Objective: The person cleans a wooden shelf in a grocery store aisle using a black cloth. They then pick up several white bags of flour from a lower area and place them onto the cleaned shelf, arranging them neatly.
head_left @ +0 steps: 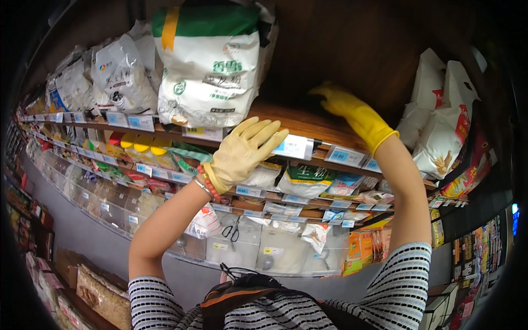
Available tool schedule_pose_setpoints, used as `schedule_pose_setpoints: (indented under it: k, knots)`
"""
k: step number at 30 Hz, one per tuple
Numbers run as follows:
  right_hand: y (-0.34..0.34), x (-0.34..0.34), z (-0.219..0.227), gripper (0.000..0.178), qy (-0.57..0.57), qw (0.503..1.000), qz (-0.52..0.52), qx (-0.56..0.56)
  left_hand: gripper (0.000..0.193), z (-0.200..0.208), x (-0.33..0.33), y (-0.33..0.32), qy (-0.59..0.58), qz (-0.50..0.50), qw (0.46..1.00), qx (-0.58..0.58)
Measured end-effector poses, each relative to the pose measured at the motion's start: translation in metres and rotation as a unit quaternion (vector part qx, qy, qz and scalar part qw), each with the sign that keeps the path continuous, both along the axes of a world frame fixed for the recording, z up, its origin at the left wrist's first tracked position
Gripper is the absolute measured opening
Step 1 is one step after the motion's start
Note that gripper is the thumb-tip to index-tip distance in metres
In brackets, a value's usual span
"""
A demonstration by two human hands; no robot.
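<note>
My left hand (246, 151), in a pale cream glove, has its fingers stretched out at the edge of the top shelf. Its fingertips are beside the lower right corner of a large white flour bag (206, 82) with a green top. Whether they touch the bag, I cannot tell. In a bright yellow glove, my right hand (347, 107) reaches over the brown wooden shelf (308, 124) into the dark space right of that bag. Shadow and blur obscure its fingers, so what they hold, if anything, cannot be made out.
More bags (121, 74) stand left of the flour bag, and large white bags (448, 118) lean at the right. Price tags (345, 156) line the shelf edge. Lower shelves hold packets; clear bins (275, 250) sit beneath, with black scissors (231, 231) hanging there.
</note>
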State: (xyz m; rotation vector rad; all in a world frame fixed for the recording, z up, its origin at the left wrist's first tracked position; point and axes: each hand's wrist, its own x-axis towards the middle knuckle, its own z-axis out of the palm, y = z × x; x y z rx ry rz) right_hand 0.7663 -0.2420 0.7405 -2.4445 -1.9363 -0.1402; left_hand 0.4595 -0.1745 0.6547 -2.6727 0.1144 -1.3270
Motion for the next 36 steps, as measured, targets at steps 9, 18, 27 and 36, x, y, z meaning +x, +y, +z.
schedule_pose_setpoints:
  k: [9, 18, 27, 36]
  knots:
    - [-0.024, -0.071, 0.027, 0.052, 0.173, 0.96, 0.161, -0.147, 0.021, 0.027, -0.006, 0.011, 0.061, -0.041, 0.955, -0.288]
    - [0.035, -0.089, -0.011, 0.042, 0.241, 0.915, 0.303, -0.116, 0.03, 0.033, -0.008, 0.008, 0.133, -0.007, 0.961, -0.242]
    - [0.077, -0.059, -0.02, 0.051, 0.077, 0.995, 0.067, -0.005, 0.048, 0.02, -0.01, -0.007, 0.079, 0.01, 0.997, -0.004]
    - [0.051, -0.008, 0.024, 0.052, 0.131, 0.987, -0.083, 0.038, 0.044, 0.021, 0.025, 0.023, 0.053, -0.087, 0.994, 0.051]
